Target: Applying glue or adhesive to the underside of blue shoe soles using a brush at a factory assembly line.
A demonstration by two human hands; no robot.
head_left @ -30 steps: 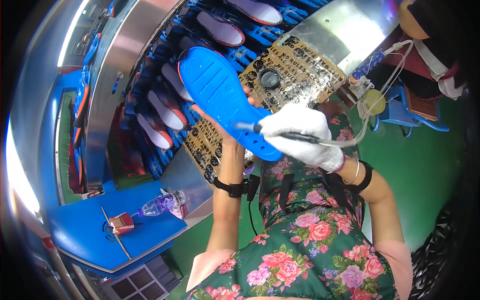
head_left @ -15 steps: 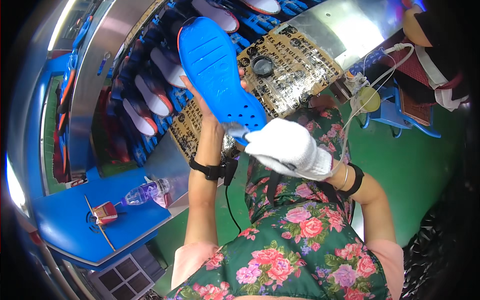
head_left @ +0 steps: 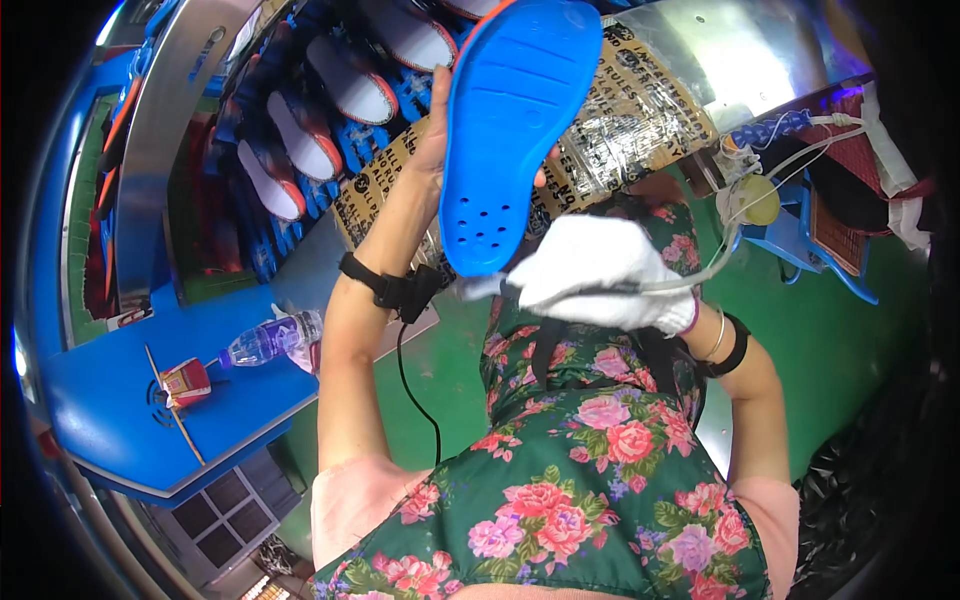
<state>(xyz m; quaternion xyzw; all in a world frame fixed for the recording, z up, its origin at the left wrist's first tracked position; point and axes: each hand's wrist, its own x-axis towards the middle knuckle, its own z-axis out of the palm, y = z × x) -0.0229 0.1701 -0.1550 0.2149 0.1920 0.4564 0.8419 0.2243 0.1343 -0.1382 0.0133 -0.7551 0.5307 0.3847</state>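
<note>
A blue shoe sole (head_left: 508, 140), with small round holes at its heel, is held up by my bare left hand (head_left: 436, 125). My left fingers wrap round its edges from behind, and the sole hides most of the palm. Just below the heel, a brush (head_left: 484, 289) with pale, blurred bristles sticks out of my right hand (head_left: 598, 272). That hand wears a white knitted glove and is closed round the handle. A thin pale hose (head_left: 668, 287) runs along the glove and off to the right. I cannot tell whether the bristles touch the heel.
Shoes with white soles (head_left: 352, 82) hang in rows on a blue rack. Taped cardboard (head_left: 640, 105) covers part of the metal bench. At left, a blue table (head_left: 95, 385) bears a plastic bottle (head_left: 265, 342) and a red box (head_left: 186, 383). A blue stool (head_left: 785, 240) stands right.
The sole has shifted right and turned more upright in my left hand. My gloved hand and brush are now lower, off the holed area. The dark round pot on the cardboard is now hidden.
</note>
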